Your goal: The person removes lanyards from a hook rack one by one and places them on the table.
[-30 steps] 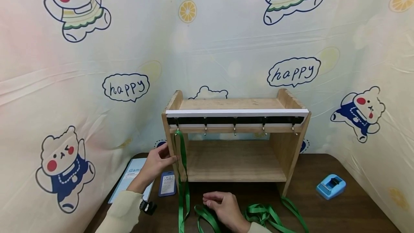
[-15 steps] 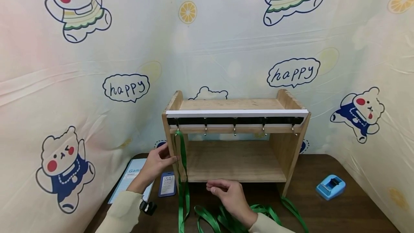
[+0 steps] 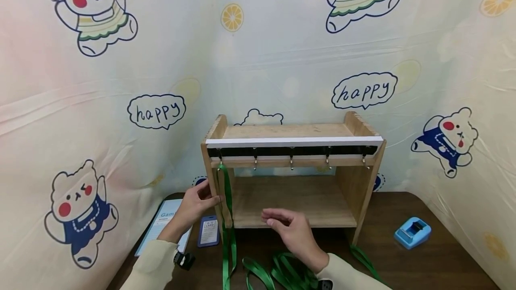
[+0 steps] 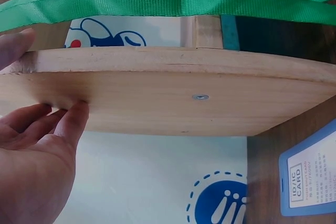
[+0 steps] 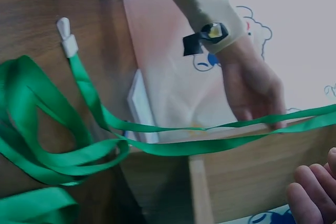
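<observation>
In the head view my left hand (image 3: 193, 207) grips the left side panel of a small wooden shelf (image 3: 294, 200). The left wrist view shows the thumb at the panel's front edge and fingers (image 4: 73, 119) against its outer face. A green lanyard (image 3: 228, 187) hangs from the leftmost hook on the shelf's front rail and runs down past that hand. My right hand (image 3: 296, 234) hovers before the lower board, fingers loosely bent and nothing held. Below it, more green lanyards (image 3: 288, 272) lie coiled on the table. One strap has a white clip (image 5: 68, 43) at its end.
Several hooks (image 3: 291, 161) line the rail to the right. A blue ID card holder (image 3: 208, 231) and a printed sheet (image 3: 168, 211) lie left of the shelf. At the right of the dark table (image 3: 435, 254) stands a light blue object with a black part (image 3: 413, 232).
My right hand has risen away from the lanyards on the table, moving up and slightly right to the front of the shelf. My left hand keeps its hold on the side panel.
</observation>
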`<state>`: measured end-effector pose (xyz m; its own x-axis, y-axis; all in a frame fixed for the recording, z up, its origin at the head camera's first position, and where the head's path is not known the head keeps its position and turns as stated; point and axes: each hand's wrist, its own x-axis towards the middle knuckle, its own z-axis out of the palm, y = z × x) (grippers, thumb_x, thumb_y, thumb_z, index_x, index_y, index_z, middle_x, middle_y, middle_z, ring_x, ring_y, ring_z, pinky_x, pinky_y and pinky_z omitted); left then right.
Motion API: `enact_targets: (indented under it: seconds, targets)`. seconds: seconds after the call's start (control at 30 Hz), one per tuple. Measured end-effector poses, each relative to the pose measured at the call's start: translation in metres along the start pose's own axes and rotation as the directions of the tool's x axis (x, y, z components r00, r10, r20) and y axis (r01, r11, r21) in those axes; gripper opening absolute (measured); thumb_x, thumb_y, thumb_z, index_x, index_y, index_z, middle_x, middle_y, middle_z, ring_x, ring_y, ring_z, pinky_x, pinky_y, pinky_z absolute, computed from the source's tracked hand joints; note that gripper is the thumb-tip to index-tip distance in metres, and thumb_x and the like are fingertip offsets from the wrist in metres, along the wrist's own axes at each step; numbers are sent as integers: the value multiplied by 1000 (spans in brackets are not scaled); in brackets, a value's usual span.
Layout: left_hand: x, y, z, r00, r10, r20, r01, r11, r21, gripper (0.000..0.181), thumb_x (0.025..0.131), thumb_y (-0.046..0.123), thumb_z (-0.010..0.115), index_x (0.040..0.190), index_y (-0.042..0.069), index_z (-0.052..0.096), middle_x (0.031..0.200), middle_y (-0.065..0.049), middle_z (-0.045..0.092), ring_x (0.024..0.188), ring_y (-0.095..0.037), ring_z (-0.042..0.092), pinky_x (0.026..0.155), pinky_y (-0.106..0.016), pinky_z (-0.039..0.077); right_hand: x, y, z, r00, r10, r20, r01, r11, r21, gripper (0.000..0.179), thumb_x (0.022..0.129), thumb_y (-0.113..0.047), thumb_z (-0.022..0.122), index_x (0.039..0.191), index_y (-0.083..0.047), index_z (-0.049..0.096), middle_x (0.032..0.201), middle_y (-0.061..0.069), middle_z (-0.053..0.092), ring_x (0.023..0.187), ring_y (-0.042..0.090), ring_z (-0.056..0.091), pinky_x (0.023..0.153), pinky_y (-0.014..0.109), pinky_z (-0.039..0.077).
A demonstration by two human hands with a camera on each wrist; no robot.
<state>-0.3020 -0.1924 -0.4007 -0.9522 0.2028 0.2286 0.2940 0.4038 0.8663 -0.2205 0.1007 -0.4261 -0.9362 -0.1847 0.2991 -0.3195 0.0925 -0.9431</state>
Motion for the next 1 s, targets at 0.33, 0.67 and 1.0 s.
enact_targets:
  seconds: [0.33,0.67,1.0]
  targets:
    - [0,1,0,1000,-9,0,9,1000,6,68,92,31,75,151,13,47,139,-18,62,124,-35,63,103,-51,55,14,-26,-1,993,-114,-7,113,993,-20,23,96,-16,70,117,-20,75,116,2,77,107,12,74,90,22,59]
    - [-1,3,0,1000,8,5,-8,1000,-3,65,92,29,75,149,11,49,138,-20,62,125,-36,63,103,-52,54,31,-47,7,963,-270,-16,270,963,-21,23,97,-14,69,119,-17,74,117,4,77,107,14,74,91,26,60]
    - [-1,3,0,1000,-3,1,3,1000,-4,64,92,29,75,149,13,49,136,-19,64,122,-35,64,103,-52,55,52,-60,24,963,-271,4,270,960,-80,25,97,-13,68,120,-20,74,119,3,77,109,11,73,91,24,59]
